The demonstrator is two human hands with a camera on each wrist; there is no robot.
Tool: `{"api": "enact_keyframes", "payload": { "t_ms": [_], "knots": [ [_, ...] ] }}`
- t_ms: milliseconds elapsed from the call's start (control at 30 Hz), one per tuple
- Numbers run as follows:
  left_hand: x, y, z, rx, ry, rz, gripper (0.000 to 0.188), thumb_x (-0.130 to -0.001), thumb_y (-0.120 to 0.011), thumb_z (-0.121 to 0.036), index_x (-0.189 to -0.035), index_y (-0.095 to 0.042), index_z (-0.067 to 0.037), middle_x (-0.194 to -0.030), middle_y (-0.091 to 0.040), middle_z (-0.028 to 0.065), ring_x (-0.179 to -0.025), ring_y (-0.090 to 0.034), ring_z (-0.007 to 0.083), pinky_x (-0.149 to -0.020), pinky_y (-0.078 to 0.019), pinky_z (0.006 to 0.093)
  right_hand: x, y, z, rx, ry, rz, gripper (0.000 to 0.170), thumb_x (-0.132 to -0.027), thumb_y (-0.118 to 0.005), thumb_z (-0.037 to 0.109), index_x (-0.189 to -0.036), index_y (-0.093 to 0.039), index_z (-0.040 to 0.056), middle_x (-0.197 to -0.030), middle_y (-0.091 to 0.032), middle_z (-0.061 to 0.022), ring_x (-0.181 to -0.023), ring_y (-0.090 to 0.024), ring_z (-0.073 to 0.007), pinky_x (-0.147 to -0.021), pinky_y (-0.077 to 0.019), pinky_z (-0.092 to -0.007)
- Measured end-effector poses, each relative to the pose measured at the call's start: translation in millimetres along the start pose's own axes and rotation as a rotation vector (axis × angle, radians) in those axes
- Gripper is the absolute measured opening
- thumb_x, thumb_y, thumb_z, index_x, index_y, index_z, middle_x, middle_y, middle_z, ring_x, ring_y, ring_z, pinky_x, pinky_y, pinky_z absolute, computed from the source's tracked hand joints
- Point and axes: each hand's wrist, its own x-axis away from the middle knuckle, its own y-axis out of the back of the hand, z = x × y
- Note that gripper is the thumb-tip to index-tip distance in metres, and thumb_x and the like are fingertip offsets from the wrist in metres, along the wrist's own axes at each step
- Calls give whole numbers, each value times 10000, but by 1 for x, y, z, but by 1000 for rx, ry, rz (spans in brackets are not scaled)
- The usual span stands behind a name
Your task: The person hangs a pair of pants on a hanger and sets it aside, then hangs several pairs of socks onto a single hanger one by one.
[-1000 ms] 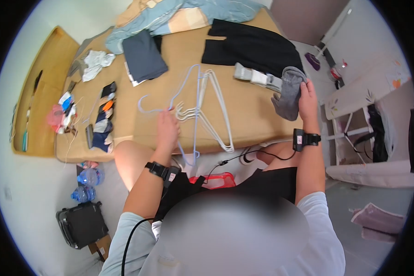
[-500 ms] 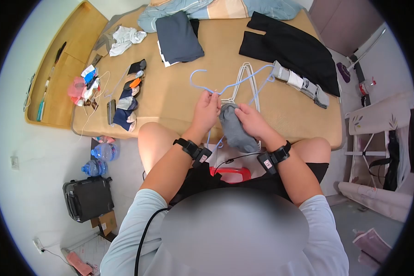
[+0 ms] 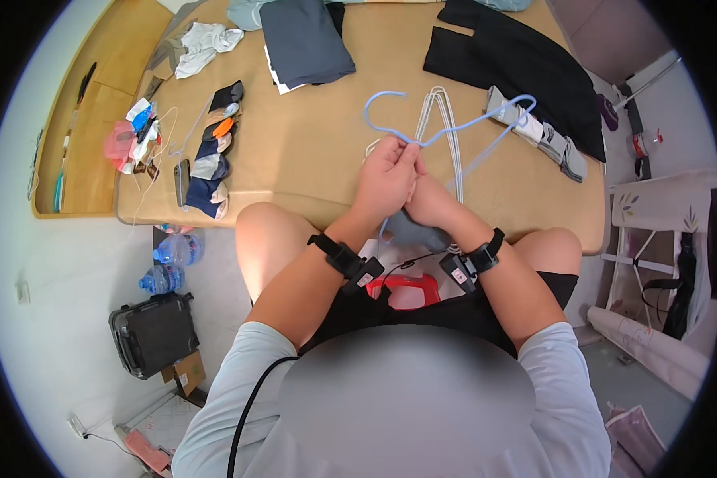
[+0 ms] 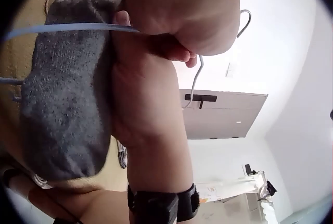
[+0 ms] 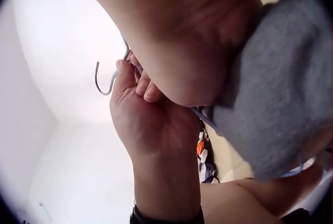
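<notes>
A light-blue clothes hanger (image 3: 486,123) is up in front of me, its hook pointing left. My left hand (image 3: 384,179) pinches it just below the hook. Right beside it, my right hand (image 3: 429,199) grips a grey sock (image 3: 416,233), the two hands overlapping in the head view. The sock hangs down below the hands and partly covers the hanger, as the left wrist view shows with the sock (image 4: 67,99) behind the blue bar (image 4: 78,27). The right hand's fingertips are largely hidden behind the left hand.
White hangers (image 3: 440,111) lie on the bed (image 3: 311,151) behind my hands. Grey and white socks (image 3: 551,142) lie at right beside black trousers (image 3: 526,68). Dark socks (image 3: 210,166), a phone (image 3: 182,183) and folded dark clothing (image 3: 307,44) lie to the left.
My right hand has brought the grey sock from the right side of the bed in to the hanger at my left hand. The hanger has turned and risen, and the hands now meet.
</notes>
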Motion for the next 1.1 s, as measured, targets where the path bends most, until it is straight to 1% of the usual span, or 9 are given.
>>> {"api": "enact_keyframes", "payload": {
  "t_ms": [67,167,333,467,567,633,733,933,1100],
  "knots": [
    [-4,-1,-4,10,-28,0,149,-1053,-461,-132,-961,-477,-16,-709,-569,57,-412,-438,70,-378,-355,229,-1,10,14,95,25,-46,186,-887,-562,130,-1024,-587,7,-954,-678,-234,-908,-649,-405,-766,-518,-447],
    [-12,5,0,33,-60,-13,155,-1065,-443,-175,-1065,-473,-23,-768,-564,93,-411,-398,79,-372,-355,227,-6,26,37,295,-256,-67,149,-854,-607,135,-956,-616,27,-912,-669,-218,-883,-637,-397,-750,-509,-464],
    [-22,21,-10,82,-51,-152,176,-1067,-446,-205,-1056,-500,-38,-790,-566,83,-415,-376,62,-367,-347,223,-4,37,40,217,467,-453,122,-759,-700,111,-835,-619,60,-802,-619,-137,-834,-586,-351,-733,-476,-454],
    [-26,44,-30,161,-137,-246,206,-1068,-438,-226,-1035,-523,-41,-777,-556,63,-434,-355,53,-366,-331,215,12,45,45,236,361,-642,177,-745,-724,94,-849,-590,44,-847,-606,-133,-842,-578,-358,-759,-475,-433],
    [-29,58,-39,221,-180,-289,214,-1070,-427,-225,-1042,-524,-37,-772,-548,51,-449,-349,53,-369,-320,209,18,36,27,43,133,-519,277,-778,-723,107,-1007,-586,32,-955,-629,-137,-914,-615,-322,-845,-484,-383],
    [-29,65,-41,236,-177,-302,217,-1069,-428,-231,-1038,-524,-40,-765,-542,48,-453,-344,56,-377,-321,218,21,23,11,-416,12,-281,448,-829,-708,141,-1220,-526,20,-1097,-638,-114,-1043,-610,-247,-967,-447,-330],
    [-29,76,-44,279,-165,-292,224,-1070,-423,-229,-1045,-526,-32,-761,-536,43,-463,-349,56,-384,-316,216,17,19,-6,-878,58,-59,534,-869,-684,150,-1337,-463,16,-1192,-623,-72,-1152,-564,-191,-1046,-398,-315],
    [-25,86,-50,340,-119,-283,245,-1070,-419,-227,-1052,-528,-8,-764,-532,38,-477,-359,55,-394,-306,207,16,24,-11,-972,-126,222,512,-881,-659,120,-1350,-483,10,-1256,-590,-63,-1221,-527,-185,-1087,-365,-324],
    [-24,83,-50,309,-92,-295,244,-1068,-421,-237,-1029,-533,-23,-742,-537,57,-464,-345,75,-396,-310,231,18,28,11,-1153,-105,244,630,-845,-662,170,-1414,-459,-12,-1305,-583,-86,-1241,-527,-199,-1103,-355,-327]
  ]
}}
